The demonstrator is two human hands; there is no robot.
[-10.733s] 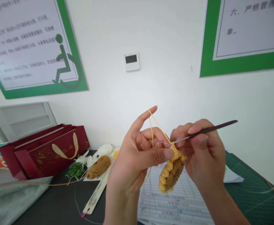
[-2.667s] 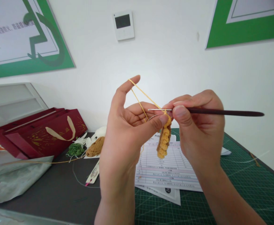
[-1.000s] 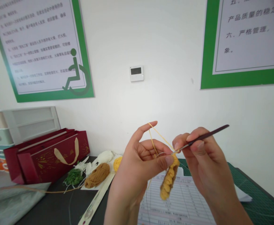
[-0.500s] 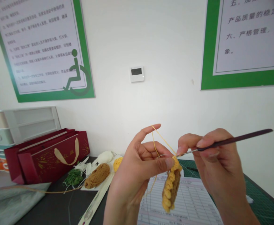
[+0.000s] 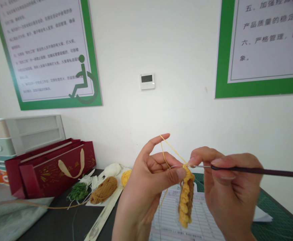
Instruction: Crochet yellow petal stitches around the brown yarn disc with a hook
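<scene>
Between the thumb and fingers of my left hand (image 5: 151, 174), the top of a yellow and brown crochet piece (image 5: 186, 201) is pinched; the rest hangs down. Over the raised left index finger runs yellow yarn (image 5: 173, 147), stretched to the top of the piece. My right hand (image 5: 231, 190) grips a crochet hook (image 5: 239, 170) with a dark handle, held nearly level. The hook's thin metal shaft reaches the top edge of the piece, where the right index fingertip also rests. Its very tip is hidden in the stitches.
Printed sheets (image 5: 176, 214) lie on a green cutting mat (image 5: 274, 214). To the left are a brown yarn skein (image 5: 103, 190), green yarn (image 5: 78, 191), white yarn (image 5: 112, 169), a yellow ball (image 5: 125, 177), a pale strip (image 5: 102, 214) and a dark red gift bag (image 5: 53, 167) before drawers (image 5: 1, 147).
My right hand has turned, bringing the hook's handle end down from an upward slant to nearly level. The crochet piece hangs straighter. My left hand keeps its pinch.
</scene>
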